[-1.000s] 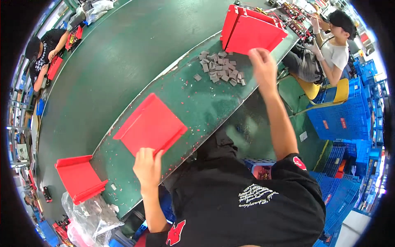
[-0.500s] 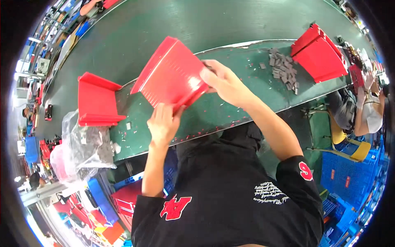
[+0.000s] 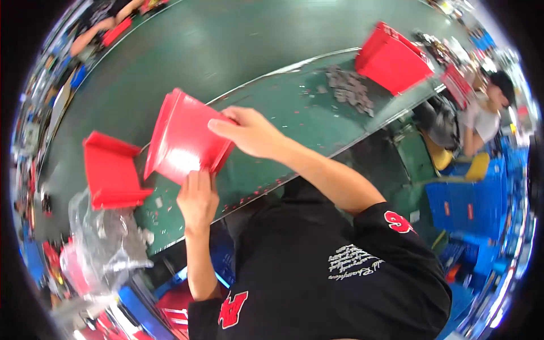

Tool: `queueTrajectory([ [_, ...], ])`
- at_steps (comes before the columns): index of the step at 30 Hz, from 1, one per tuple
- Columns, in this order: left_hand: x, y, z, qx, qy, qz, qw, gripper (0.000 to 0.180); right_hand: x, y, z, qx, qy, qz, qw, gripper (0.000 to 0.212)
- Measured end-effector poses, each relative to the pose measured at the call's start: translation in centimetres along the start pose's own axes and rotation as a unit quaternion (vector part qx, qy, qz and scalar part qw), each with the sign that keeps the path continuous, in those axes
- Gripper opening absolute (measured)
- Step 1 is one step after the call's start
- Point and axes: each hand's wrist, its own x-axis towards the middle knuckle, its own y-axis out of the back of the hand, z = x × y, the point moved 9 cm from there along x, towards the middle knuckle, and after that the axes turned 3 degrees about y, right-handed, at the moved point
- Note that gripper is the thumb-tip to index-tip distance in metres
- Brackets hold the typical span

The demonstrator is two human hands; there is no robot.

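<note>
A glossy red plastic panel with raised side edges [image 3: 184, 136] is held above the green table, tilted. My left hand [image 3: 198, 198] is closed on its near edge, fingers bent over the rim. My right hand [image 3: 246, 133] grips its right edge, thumb on the face and fingers partly hidden. To the left, a similar red panel [image 3: 113, 170] rests on the table with its raised edges up. Toward the far right stand several red panels nested together [image 3: 394, 59], beside a pile of small dark grey pieces [image 3: 350, 90].
A clear plastic bag [image 3: 107, 238] hangs over the table's left end. Red and white scraps dot the green tabletop [image 3: 272, 136]. At right, a co-worker [image 3: 481, 119] sits near a yellow chair [image 3: 476, 170] and blue crates [image 3: 470, 198]. Another person's arms [image 3: 105, 28] show at far left.
The view has turned, so the table and its contents appear shifted left. Both hands still hold the red panel, now tilted differently and closer to the panel on the left.
</note>
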Motion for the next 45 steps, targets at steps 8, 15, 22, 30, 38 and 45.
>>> queueTrajectory([
  [8,0.7,-1.7,4.4,-0.041,-0.08,-0.105,0.99,0.024,-10.0,4.1,10.2,0.24,-0.116,0.121,0.956,0.043],
  [15,0.1,-1.4,1.4,-0.074,0.046,-0.064,0.994,0.023,-10.7,10.0,7.9,0.121,-0.128,0.095,0.98,0.045],
  [22,2.1,2.3,1.4,-0.096,-0.018,0.051,0.994,0.031,1.6,2.6,-2.5,0.04,-0.043,-0.22,0.974,0.047],
  [30,-1.8,6.4,-8.1,0.036,0.191,0.216,0.957,0.06,8.1,-13.0,-12.9,-0.417,0.244,-0.179,0.857,0.026],
  [38,-1.5,7.9,-11.2,0.279,0.306,0.255,0.874,0.089,12.0,-21.3,-12.5,-0.374,0.222,-0.188,0.881,0.031],
  [45,-0.8,8.0,-11.5,0.355,0.276,0.291,0.844,0.081,8.7,7.0,-5.6,0.168,0.03,0.035,0.985,0.05],
])
